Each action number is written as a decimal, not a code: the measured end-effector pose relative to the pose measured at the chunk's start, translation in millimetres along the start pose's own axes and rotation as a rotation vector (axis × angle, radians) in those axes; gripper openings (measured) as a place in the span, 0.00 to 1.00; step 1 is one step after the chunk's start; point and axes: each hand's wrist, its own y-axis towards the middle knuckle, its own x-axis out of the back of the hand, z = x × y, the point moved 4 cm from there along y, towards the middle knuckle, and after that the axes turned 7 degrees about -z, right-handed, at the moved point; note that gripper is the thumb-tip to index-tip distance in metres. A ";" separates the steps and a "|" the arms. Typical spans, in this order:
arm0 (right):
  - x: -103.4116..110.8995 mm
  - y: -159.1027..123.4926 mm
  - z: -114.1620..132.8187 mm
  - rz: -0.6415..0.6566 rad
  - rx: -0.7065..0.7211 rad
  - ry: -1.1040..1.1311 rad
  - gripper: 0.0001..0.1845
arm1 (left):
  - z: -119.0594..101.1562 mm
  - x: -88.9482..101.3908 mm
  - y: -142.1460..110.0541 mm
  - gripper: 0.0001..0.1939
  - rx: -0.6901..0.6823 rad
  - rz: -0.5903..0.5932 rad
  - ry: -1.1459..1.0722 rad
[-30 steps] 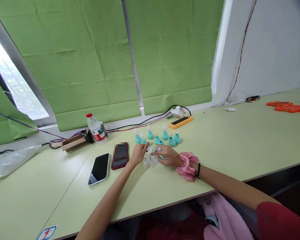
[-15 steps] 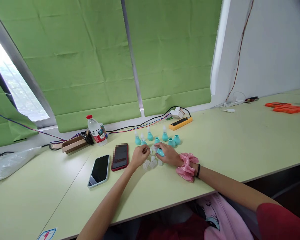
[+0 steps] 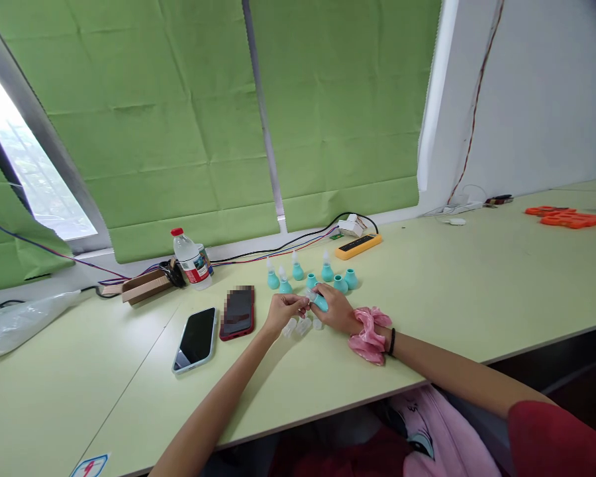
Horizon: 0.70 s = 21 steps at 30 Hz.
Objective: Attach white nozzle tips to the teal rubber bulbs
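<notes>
My right hand (image 3: pixel 335 309) is wrapped round a teal nasal aspirator bulb (image 3: pixel 320 302), which lies tilted with a clear plastic nozzle (image 3: pixel 309 293) toward the left. My left hand (image 3: pixel 284 313) is closed in a pinch beside that nozzle, fingertips almost touching my right hand. What the pinch holds is too small to make out. Several loose clear plastic pieces (image 3: pixel 303 325) lie on the table just below my hands. Behind them stand teal bulbs with clear nozzles (image 3: pixel 326 270), and open-topped teal bulbs (image 3: pixel 340 284) without nozzles.
Left of my hands lie a red-cased phone (image 3: pixel 238 313) and a light-cased phone (image 3: pixel 195 339). A water bottle (image 3: pixel 193 262), a cardboard box (image 3: pixel 146 287) and cables line the window side. A yellow power strip (image 3: pixel 358 246) sits behind the bulbs; orange parts (image 3: pixel 571 218) lie far right.
My left hand has moved right, bringing its pinched fingertips up to the nozzle by my right hand. My right hand keeps its hold on the bulb in nearly the same place.
</notes>
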 end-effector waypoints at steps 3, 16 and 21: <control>-1.4 -0.6 0.8 0.001 -0.013 -0.035 0.07 | 0.2 -1.9 -0.9 0.14 0.031 -0.040 -0.026; 0.7 -2.0 15.0 0.027 0.028 -0.209 0.06 | -11.0 -6.0 -13.8 0.08 -0.289 -0.411 0.493; -0.8 3.1 5.1 -0.016 0.004 -0.271 0.07 | -15.3 -5.2 -13.8 0.07 -0.368 -0.456 0.586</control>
